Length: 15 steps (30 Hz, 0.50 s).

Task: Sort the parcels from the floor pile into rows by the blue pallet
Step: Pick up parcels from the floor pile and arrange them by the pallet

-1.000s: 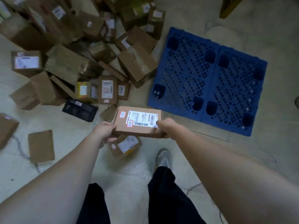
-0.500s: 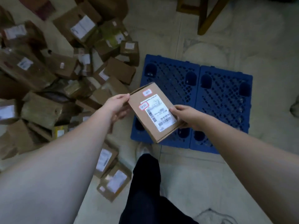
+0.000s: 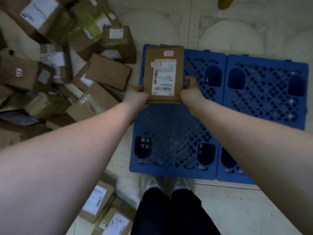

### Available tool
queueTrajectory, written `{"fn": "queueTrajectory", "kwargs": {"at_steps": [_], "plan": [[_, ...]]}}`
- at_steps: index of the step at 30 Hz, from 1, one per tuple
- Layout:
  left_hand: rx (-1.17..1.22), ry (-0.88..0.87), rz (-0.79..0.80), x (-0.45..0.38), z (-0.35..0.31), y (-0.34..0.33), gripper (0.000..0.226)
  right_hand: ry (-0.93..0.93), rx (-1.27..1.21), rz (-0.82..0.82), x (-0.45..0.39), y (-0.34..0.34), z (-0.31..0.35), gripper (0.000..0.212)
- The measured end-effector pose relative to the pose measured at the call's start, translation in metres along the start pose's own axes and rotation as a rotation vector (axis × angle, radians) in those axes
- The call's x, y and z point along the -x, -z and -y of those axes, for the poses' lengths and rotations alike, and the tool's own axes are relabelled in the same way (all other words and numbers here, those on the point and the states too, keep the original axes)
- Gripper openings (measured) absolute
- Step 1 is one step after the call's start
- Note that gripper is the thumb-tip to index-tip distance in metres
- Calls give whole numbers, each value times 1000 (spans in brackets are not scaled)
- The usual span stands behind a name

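Parcel (label blurred) gripped in both hands' fingers above blue pallet.

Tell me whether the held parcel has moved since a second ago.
Yes. The parcel, held by both hands, went from over the floor beside the pile to above the blue pallet, at its far left corner.

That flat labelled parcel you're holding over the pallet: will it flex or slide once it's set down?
The parcel looks like rigid cardboard, edges straight, so probably stiff. The left hand and right hand grip only its near corners, suggesting it's light. Flat-faced, it likely won't tip on the blue pallet.
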<state>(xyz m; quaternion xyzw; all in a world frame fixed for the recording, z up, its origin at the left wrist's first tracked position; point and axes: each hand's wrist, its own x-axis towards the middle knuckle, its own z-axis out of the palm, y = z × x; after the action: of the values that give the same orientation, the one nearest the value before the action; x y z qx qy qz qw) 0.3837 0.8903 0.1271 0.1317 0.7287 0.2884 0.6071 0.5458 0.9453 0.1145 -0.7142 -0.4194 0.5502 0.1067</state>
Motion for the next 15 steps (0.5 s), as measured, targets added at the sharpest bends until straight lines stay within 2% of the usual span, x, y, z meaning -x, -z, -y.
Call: {"fn": "queueTrajectory", "kwargs": {"at_steps": [2, 5, 7, 9, 12, 15], "plan": [[-48, -59, -32, -37, 1, -2, 24, 102, 77, -10, -35, -10, -6, 37], [-131, -175, -71, -100, 4, -1, 32, 218, 21, 32, -87, -27, -17, 37], [-194, -173, -73, -136, 8, 3, 39, 256, 63, 49, -117, -41, -25, 36], [-280, -119, -61, -158, 12, 5, 46, 243, 144, 55, -139, -56, -34, 32], [-257, -100, -71, -153, 8, 10, 54, 153, 266, 41, -143, -69, -38, 34], [-271, -74, -149, -114, -6, 31, 48, 113, 420, -50, -112, -65, -25, 37]]}}
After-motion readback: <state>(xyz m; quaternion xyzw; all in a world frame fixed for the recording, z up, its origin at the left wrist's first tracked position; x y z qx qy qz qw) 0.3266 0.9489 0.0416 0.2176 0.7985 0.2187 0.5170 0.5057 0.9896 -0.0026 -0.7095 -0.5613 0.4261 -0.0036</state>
